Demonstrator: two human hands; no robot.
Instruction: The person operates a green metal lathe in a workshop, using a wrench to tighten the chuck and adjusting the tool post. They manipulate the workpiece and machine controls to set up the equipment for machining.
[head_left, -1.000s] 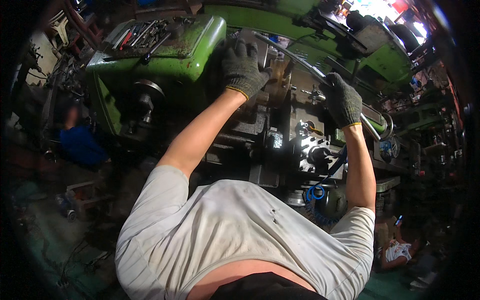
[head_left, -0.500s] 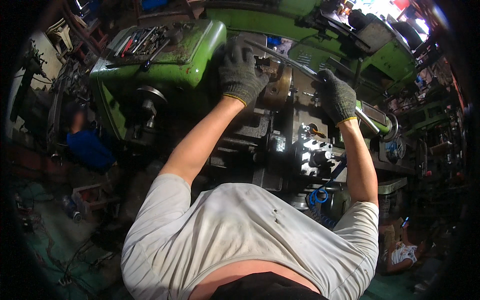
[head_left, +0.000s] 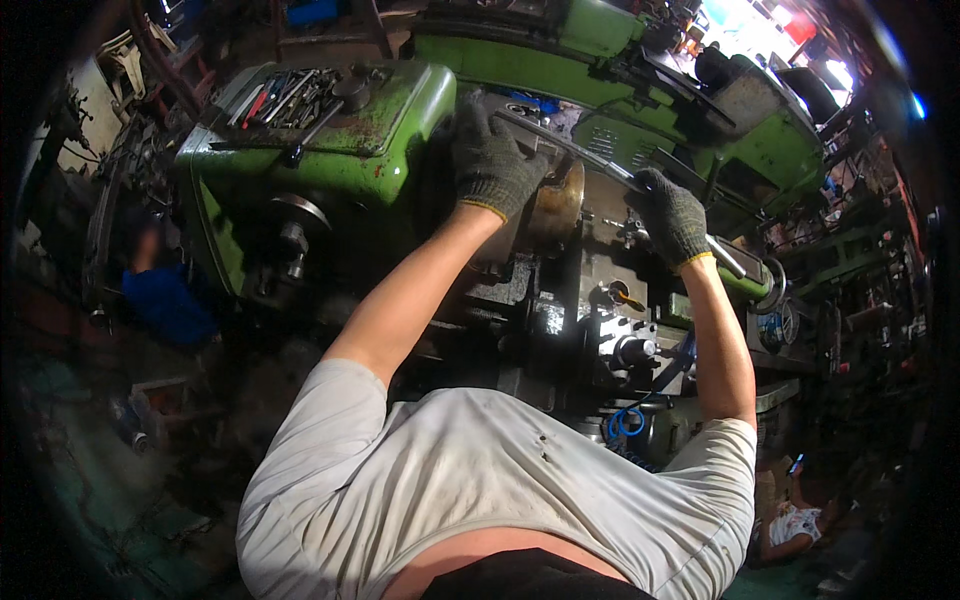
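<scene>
A lathe with a green headstock [head_left: 400,125] lies before me. My left hand [head_left: 497,165], in a dark grey knit glove, rests by the brownish round chuck [head_left: 558,205], thumb spread and fingers stretched toward the far side. Its fingertips are near the upper left end of a long metal bar [head_left: 590,155]; the dim light hides whether they touch it. Farther right, my right hand [head_left: 675,215], in a matching glove, is closed round that bar, which slants down to the right past my wrist. Below the right hand sits the tool post [head_left: 630,345] with several bolts.
Hand tools [head_left: 285,97] and a small round tin [head_left: 350,93] lie on the headstock. A blue coiled hose [head_left: 628,420] hangs by the carriage. A person in blue [head_left: 170,305] is at the left; another person [head_left: 795,525] with a phone is at the lower right.
The whole view has shifted, so the lathe appears lower in the picture. Both hands keep nearly the same places on the machine, the right one still round the bar.
</scene>
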